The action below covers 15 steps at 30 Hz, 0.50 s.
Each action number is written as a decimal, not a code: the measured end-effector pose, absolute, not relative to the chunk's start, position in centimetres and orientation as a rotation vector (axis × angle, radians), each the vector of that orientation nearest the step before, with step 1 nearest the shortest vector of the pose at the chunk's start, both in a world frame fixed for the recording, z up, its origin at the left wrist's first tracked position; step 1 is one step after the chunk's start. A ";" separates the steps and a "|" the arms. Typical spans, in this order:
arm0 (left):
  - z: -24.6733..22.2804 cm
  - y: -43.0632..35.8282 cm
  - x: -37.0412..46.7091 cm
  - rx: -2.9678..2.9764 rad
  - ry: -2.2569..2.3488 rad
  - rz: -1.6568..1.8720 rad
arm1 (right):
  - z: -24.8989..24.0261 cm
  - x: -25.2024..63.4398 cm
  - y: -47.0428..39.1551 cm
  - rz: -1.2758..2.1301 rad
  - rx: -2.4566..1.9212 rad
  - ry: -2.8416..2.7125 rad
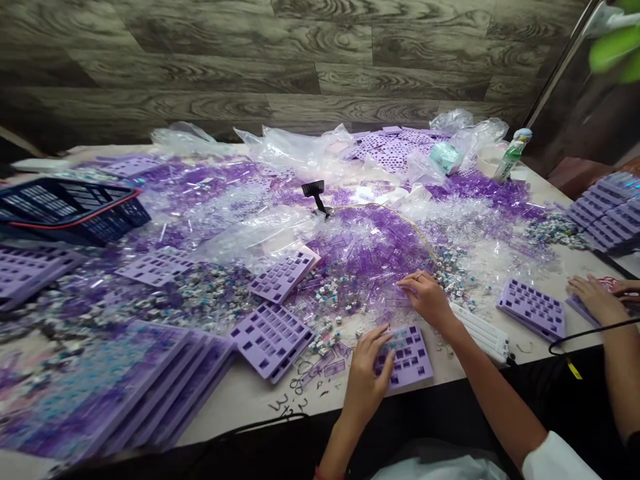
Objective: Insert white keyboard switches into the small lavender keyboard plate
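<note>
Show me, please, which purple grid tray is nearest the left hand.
The purple grid tray below the right hand, the only one partly under the left hand.

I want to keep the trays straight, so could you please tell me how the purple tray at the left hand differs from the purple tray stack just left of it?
The purple tray has the left hand over it, while no hand is on the tray stack. The tray shows pale-blue bits near its top; the stack's top tray shows none. The tray lies nearly square-on, the stack corner-on. Both are purple with rows of openings.
</note>
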<state>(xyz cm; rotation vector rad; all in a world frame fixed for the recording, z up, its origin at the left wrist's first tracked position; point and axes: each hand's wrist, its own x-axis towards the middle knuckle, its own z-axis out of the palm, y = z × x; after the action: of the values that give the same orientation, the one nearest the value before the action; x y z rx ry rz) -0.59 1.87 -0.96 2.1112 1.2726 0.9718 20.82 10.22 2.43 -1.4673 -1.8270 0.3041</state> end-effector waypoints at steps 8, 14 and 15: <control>-0.4 5.6 -1.9 1.958 1.540 1.093 | 1.0 20.4 6.7 0.500 -1.270 -1.753; -0.7 7.7 -2.7 2.084 1.578 0.952 | -0.8 19.7 4.8 0.538 -1.283 -1.743; -0.7 7.9 -2.7 2.081 1.584 0.948 | -0.8 19.7 4.7 0.553 -1.287 -1.723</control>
<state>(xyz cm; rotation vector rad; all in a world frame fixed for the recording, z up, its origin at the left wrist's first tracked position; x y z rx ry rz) -2.71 7.91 -0.73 2.0813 1.5836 0.9477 19.67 4.66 -0.77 -1.2874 -1.7233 0.5529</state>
